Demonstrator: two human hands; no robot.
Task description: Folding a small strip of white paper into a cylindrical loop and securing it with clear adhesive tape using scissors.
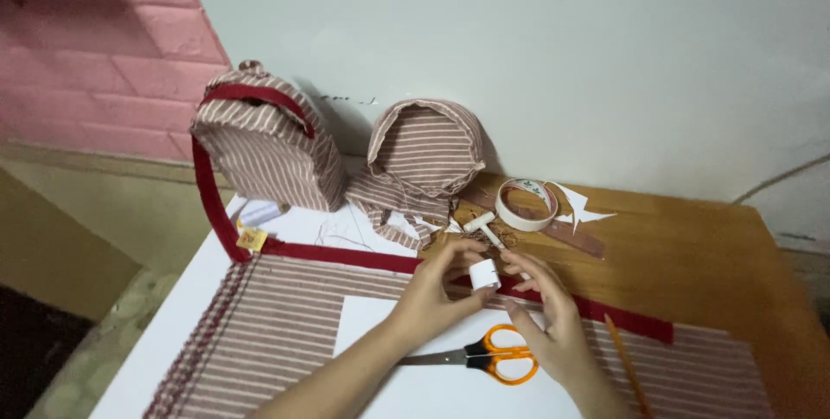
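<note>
White tape roll (485, 275), pinched between left hand (435, 291) and right hand (553, 319) fingers above the striped fabric (277, 332), could slip loose if either grip relaxes.

Soft, even indoor light falls from above and in front. The striped bag (264, 147) casts a faint shadow toward two o'clock on the wall (536, 47). Focus is slightly soft, corners dimmer at nine o'clock.
</note>
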